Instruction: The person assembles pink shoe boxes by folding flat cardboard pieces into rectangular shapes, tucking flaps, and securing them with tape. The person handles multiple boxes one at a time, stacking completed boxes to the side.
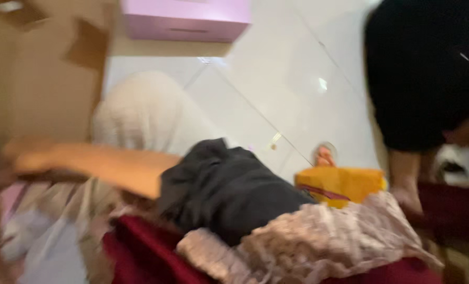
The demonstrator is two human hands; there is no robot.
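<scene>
1. Risk, clothes sliding: the dark grey garment (224,189) lies on the outstretched arm and on top of the heap at the lower middle of the frame. It looks loose rather than held, so a further stretch to the left could tip it off onto the white tiled floor (276,94).
2. Risk, dragging the pile: the cream cloth (140,115) sits just behind the forearm, left of centre. The pink crinkled fabric (324,236) and the maroon cloth (140,252) overlap below. Pulling one piece could bring the others along in a tangle.
3. Risk, crowding: another person in black (418,68) stands at the upper right, one hand (408,197) down by the pink fabric, a foot (324,155) beside the yellow box (342,184). Two people working the same heap could tug against each other.
4. Risk, a blind reach: the whole view is smeared by motion, which suggests a quick head turn, so the reach may land badly.
5. Grip: the left hand (21,155) is at the far left, against the brown cardboard box (45,79) and close to the cream cloth. It is too blurred to tell whether the fingers are spread or closed, or whether they hold anything.
6. The right hand cannot be made out. A skin-coloured blur at the bottom left edge is unreadable.
7. A lilac drawer unit (187,18) stands at the top of the frame, well apart from the hands.
</scene>
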